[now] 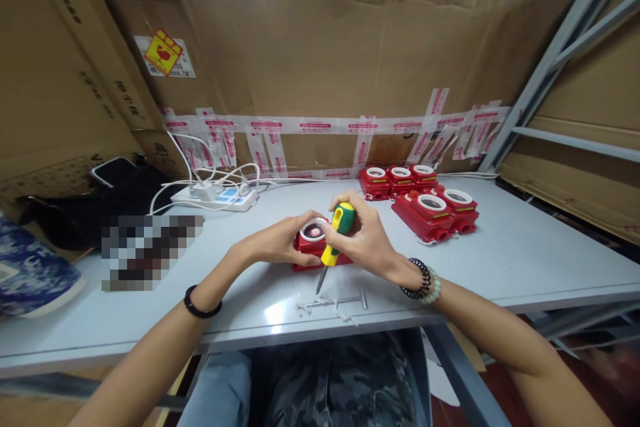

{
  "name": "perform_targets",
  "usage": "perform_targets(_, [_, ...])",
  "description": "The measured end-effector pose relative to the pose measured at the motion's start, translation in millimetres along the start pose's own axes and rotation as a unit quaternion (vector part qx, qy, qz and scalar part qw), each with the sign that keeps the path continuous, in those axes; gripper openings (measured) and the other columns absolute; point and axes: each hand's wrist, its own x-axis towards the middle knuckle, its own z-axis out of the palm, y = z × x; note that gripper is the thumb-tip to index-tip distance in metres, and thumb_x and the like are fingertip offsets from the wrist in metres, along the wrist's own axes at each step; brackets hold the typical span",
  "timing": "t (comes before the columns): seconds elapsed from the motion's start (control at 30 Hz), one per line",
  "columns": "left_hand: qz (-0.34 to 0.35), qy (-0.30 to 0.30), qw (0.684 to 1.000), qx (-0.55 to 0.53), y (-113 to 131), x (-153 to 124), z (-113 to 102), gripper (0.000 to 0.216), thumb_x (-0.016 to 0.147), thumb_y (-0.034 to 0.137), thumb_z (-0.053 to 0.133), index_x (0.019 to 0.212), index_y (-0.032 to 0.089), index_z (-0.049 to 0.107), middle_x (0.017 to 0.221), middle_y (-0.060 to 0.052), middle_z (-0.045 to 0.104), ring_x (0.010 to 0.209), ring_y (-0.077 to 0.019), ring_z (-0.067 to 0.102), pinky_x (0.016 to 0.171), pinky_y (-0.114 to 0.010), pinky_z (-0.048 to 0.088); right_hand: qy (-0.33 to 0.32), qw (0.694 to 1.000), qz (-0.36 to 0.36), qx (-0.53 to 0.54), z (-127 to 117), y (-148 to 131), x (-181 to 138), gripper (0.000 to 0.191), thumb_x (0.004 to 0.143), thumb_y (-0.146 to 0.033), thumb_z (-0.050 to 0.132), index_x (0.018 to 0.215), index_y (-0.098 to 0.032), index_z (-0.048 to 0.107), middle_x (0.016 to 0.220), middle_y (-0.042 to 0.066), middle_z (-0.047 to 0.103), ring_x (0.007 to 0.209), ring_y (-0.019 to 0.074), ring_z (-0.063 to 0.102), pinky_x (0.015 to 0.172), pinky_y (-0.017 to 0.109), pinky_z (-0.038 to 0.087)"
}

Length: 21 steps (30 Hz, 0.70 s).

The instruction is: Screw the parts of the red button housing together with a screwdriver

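A red box with a white ring around a dark round window [314,229] sits on the grey table in front of me. My left hand [287,240] grips its left side, thumb at the front and fingers over the back. My right hand [363,233] is wrapped round a yellow and green screwdriver [331,252]. Its shaft slants down toward the table, the tip in front of the box and apart from it. Just below the tip lie a metal T-shaped tool [363,299] and some white scraps [345,318]. My right hand hides part of the box.
Several similar red boxes [430,217] stand at the back right. A white power strip [215,198] with tangled cables lies at the back left, near a black bag [127,190] and a blue patterned item [33,273]. Cardboard [320,53] walls the back; a metal shelf frame rises right.
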Motion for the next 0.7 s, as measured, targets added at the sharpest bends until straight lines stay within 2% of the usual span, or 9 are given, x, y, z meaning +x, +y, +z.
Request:
perform_targets(0.27, [-0.008,-0.008,1.0,-0.003,-2,0,1,0.058,0.074,0.041,0.066,0.123,0.023,0.041,0.099,-0.003,0.063,0.085,-0.0223,0.06,0.073,-0.03,0.046,-0.021,1.0,0.004,-0.02,2,-1,0,0.02,0.073,-0.022,0.062,0.088,-0.02,0.048,0.063,-0.008,0.043,0.052,0.0067,0.04,0.048,0.02,0.035])
perform_targets(0.43, [-0.008,-0.009,1.0,-0.012,1,0,0,0.057,0.074,0.045,0.067,0.121,0.023,0.042,0.101,-0.003,0.063,0.084,-0.0217,0.059,0.073,-0.029,0.046,-0.008,0.999,-0.007,-0.033,-3,-3,2,0.02,0.074,-0.022,0.062,0.088,-0.021,0.048,0.061,-0.008,0.04,0.051,0.0064,0.038,0.047,0.019,0.035])
perform_targets(0.53, [-0.013,-0.018,0.999,-0.028,3,1,-2,0.058,0.074,0.048,0.067,0.12,0.024,0.042,0.103,-0.004,0.063,0.085,-0.0221,0.059,0.073,-0.03,0.046,0.026,0.999,-0.029,-0.038,-13,-6,6,0.021,0.074,-0.023,0.063,0.088,-0.022,0.047,0.062,-0.008,0.04,0.05,0.0065,0.039,0.045,0.019,0.035])
perform_targets(0.7, [-0.028,-0.028,0.998,-0.042,6,1,-4,0.063,0.072,0.046,0.069,0.125,0.025,0.04,0.112,-0.006,0.062,0.094,-0.0246,0.059,0.079,-0.032,0.046,0.135,0.984,-0.086,-0.079,-36,-10,17,0.02,0.074,-0.022,0.064,0.087,-0.022,0.049,0.068,-0.006,0.045,0.054,0.0074,0.044,0.047,0.021,0.039])
